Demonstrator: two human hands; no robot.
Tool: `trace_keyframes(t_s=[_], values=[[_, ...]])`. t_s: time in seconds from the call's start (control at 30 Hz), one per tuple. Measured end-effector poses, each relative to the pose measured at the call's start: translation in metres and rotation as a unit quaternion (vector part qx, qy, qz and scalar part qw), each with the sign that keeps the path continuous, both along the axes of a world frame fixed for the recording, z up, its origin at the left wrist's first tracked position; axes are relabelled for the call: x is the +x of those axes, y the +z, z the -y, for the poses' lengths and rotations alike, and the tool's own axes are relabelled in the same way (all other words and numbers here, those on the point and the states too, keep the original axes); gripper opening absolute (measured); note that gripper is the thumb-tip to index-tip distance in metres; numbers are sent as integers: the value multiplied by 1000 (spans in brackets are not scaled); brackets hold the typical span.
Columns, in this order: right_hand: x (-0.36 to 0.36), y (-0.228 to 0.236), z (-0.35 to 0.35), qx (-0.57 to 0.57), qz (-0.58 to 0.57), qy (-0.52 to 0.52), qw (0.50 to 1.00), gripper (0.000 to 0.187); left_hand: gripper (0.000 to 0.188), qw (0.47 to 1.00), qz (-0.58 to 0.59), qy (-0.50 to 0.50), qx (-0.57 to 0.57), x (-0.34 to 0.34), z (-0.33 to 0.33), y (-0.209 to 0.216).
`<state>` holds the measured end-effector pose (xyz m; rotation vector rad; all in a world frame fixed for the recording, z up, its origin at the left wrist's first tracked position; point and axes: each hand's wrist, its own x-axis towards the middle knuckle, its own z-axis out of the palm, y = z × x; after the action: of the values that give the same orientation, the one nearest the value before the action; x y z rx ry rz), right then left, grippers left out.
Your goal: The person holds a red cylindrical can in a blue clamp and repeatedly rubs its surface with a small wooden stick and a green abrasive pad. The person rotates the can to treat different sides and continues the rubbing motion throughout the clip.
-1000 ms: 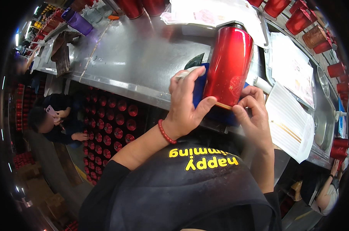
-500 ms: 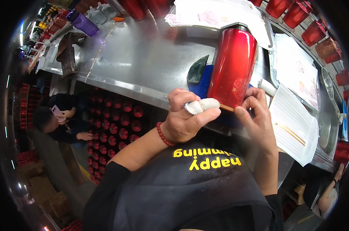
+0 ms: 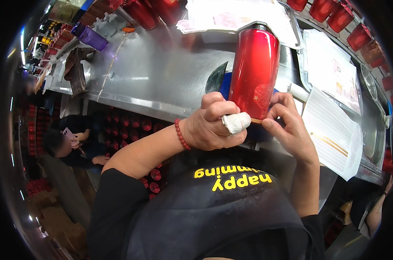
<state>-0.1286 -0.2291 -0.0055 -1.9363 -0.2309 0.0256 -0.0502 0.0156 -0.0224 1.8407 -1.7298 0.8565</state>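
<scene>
So the left hand [image 3: 214, 128] had dropped off the red tumbler [image 3: 253, 73] and curled shut below its base, cloth-wrapped finger [image 3: 236, 122] poking at the bottom edge. Right hand [image 3: 287, 125] gripped the base, tumbler standing tilted between both hands. Looked like bottom-rim work.

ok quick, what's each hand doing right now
Left hand: closed at the base of the red tumbler, thumb bandaged.
Right hand: fingers gripping the tumbler's base.
</scene>
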Motion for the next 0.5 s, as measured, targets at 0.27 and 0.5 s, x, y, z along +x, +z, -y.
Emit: trace_keyframes(t_s=[0.27, 0.5], values=[[2, 0, 2, 2, -8, 9, 1000, 22, 29, 999, 19, -45, -7, 11, 13, -4], [3, 1, 1, -9, -5, 6, 1000, 22, 28, 999, 36, -9, 0, 6, 13, -2]])
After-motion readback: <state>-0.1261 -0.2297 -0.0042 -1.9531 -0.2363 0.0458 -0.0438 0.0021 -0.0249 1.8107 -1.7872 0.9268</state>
